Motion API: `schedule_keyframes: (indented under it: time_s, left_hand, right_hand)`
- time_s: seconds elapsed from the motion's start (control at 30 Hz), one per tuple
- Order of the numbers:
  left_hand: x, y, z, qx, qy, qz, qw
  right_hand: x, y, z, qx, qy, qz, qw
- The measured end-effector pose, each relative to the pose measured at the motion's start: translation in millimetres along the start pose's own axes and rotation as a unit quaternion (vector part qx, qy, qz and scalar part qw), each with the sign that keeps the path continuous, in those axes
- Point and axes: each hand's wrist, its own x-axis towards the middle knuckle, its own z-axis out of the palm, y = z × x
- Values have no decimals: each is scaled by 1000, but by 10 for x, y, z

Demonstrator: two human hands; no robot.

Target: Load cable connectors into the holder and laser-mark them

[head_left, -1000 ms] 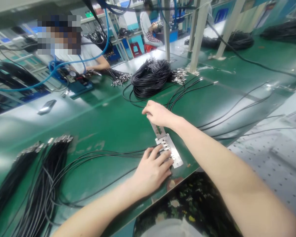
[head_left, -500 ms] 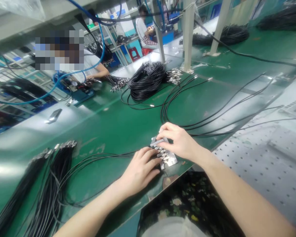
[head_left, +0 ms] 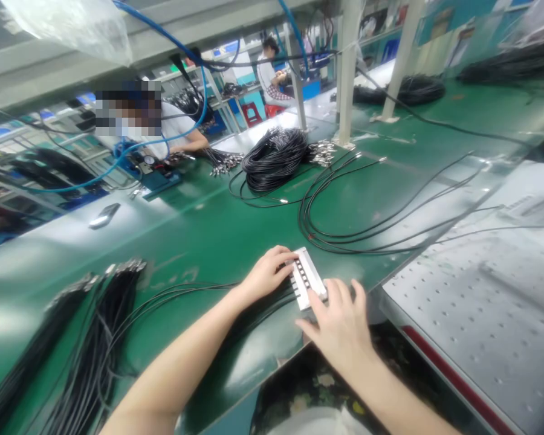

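Worktop (head_left: pixel 208 235): jig (head_left: pixel 303 298) w/ lid (head_left: pixel 314 275) down, cables (head_left: pixel 208 284) adj. L hand (head_left: pixel 263 275) on jig, grip unclear; R hand (head_left: pixel 342 326) open alongside.

Both left hand (head_left: pixel 266 275) and right hand (head_left: pixel 344 320) bare, fingers slim; left forearm (head_left: pixel 181 356) and right forearm (head_left: pixel 390 393) bare too, smooth, slender. Below right hand, over lap: black floral fabric (head_left: pixel 284 386), pale blossoms, dark green leaves, small yellow patch. Lower still, at body: plain whitish garment front (head_left: pixel 320 421), rounded, edge blurred from where I stand.
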Motion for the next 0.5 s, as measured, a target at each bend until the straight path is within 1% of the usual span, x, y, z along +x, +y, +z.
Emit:
schedule_keyframes:
  time_s: [0.07, 0.13, 0.2, 0.23, 0.3, 0.37, 0.43, 0.5]
  left_hand:
    - [15, 29, 48, -23, 13, -9, 1000]
    - [12, 74, 87, -44, 31, -12, 998]
    - [32, 165, 117, -65, 40, 4, 997]
    - [61, 240, 131, -75, 40, 21, 996]
    - [173, 459, 181, -89, 35, 69, 993]
    - [350, 754, 298, -99, 27, 127, 987]
    - [569, 1075, 510, -104, 9, 174, 979]
    - [793, 1368, 799, -83, -26, 203, 975]
  right_hand:
    - [21, -88, 36, -18, 9, 21, 1000]
    - [24, -110, 57, -24, 27, 30, 999]
    - [-10, -48, 16, -24, 53, 41, 997]
    - [-45, 12, -40, -26, 71, 49, 996]
    - [-149, 185, -220, -36, 109, 68, 991]
    - [-301, 424, -458, -61, 134, 84, 985]
    - [-497, 724, -696, -99, 143, 98, 980]
    - [-724, 1065, -881, -135, 135, 110, 975]
